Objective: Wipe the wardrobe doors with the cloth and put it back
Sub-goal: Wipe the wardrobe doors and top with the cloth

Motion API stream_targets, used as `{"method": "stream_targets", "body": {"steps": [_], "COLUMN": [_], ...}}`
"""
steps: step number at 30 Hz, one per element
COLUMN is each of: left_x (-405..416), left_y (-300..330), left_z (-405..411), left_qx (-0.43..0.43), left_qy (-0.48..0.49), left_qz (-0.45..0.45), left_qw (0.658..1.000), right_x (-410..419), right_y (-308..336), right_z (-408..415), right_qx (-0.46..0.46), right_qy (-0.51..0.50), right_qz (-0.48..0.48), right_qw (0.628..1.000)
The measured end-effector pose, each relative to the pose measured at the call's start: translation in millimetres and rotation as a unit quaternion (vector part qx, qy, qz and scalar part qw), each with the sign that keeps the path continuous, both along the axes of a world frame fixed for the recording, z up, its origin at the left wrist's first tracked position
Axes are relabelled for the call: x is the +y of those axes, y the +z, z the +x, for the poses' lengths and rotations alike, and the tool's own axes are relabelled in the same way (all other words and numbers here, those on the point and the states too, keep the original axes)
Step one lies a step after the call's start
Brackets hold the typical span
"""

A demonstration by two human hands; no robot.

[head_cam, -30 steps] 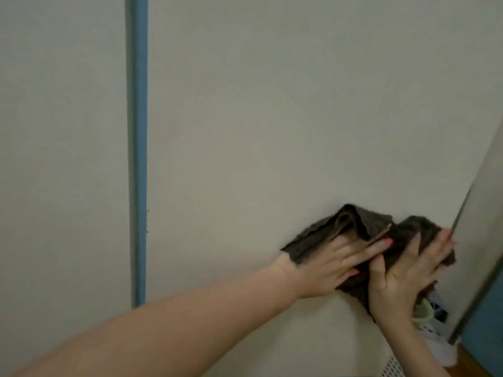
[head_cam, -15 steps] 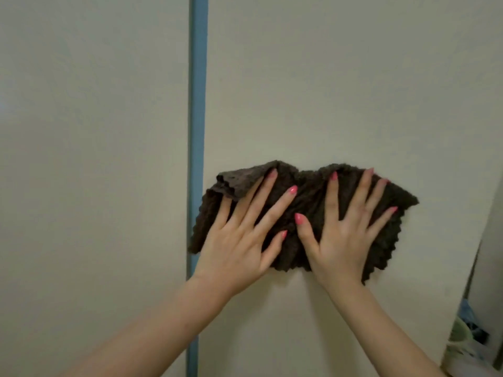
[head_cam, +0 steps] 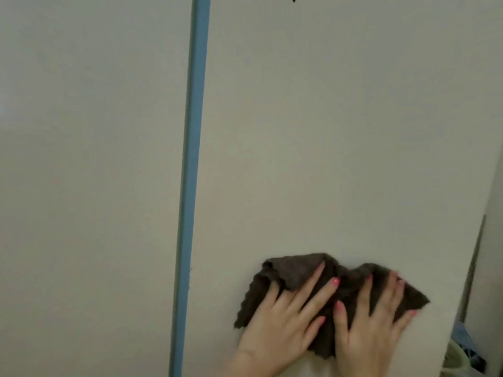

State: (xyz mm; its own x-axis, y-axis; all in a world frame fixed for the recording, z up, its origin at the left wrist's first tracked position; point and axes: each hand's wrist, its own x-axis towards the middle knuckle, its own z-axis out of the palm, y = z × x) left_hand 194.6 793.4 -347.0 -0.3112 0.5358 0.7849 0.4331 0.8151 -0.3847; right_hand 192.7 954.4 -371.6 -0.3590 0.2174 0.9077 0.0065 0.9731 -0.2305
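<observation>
Hands: left hand (head_cam: 283, 325) and right hand (head_cam: 373, 327) sit side by side at the lower centre-right of the frame, both with fingers straight and spread, palms flat, gripping nothing.
Cloth: a dark brown cloth (head_cam: 296, 276) with a scalloped hem lies bunched under both palms, pinned against the door; its edges stick out above the fingertips and to lower left and right. The left hand's outer finger looks tucked beneath a fold at the cloth's upper left.
Hold: flat palms, by the look of it, spread pressure over the fabric so that it rubs the panel instead of sliding off; two hands keep the bunched cloth wide.
Door: the right wardrobe door (head_cam: 340, 131) is a plain pale panel that fills the centre and right of the frame, with the cloth low on it.
Divider: a blue vertical strip (head_cam: 194, 131) runs top to bottom left of centre, parting this panel from the left wardrobe door (head_cam: 89, 159).
Edge: at the lower right corner, past the door's edge, some blurred household items (head_cam: 462, 352) show; what they are cannot be told.
Progress: wiping appears under way; the cloth is not yet put back.
</observation>
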Motion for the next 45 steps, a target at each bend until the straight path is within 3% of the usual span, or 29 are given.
{"method": "stream_targets", "body": {"steps": [4,7,14,18,25,28,36,45], "left_x": [49.9,67.3,22.9,-39.8,-103.6,-86.5,24.5,58.9], "left_y": [89.1,141.5,236.6,223.8,86.4,86.3,185.8,287.2], "left_z": [-3.5,-6.6,-14.2,-10.1,-9.6,-10.5,-6.2,-5.0], "left_qx": [0.011,0.018,0.105,0.103,0.059,0.052,0.054,0.074], "left_qy": [-0.018,-0.034,-0.035,0.000,0.074,0.065,-0.004,-0.025], "left_qz": [-0.080,-0.104,0.032,0.154,0.223,0.228,0.045,0.101], "left_qw": [0.997,0.994,0.993,0.983,0.970,0.970,0.998,0.992], "right_x": [39.0,55.6,8.9,-58.5,-115.2,-91.4,10.2,65.7], "right_y": [68.6,116.6,234.3,252.4,154.8,137.3,185.0,302.7], "right_z": [1.0,3.5,-1.7,-1.5,-8.9,-8.2,6.2,-1.2], "right_qx": [-0.016,0.007,0.062,0.066,0.085,0.072,0.012,0.021], "right_qy": [0.029,0.029,0.030,0.040,0.051,0.040,0.049,0.038], "right_qz": [-0.148,-0.169,-0.112,-0.029,0.195,0.155,-0.079,-0.030], "right_qw": [0.988,0.985,0.991,0.997,0.976,0.985,0.996,0.999]}}
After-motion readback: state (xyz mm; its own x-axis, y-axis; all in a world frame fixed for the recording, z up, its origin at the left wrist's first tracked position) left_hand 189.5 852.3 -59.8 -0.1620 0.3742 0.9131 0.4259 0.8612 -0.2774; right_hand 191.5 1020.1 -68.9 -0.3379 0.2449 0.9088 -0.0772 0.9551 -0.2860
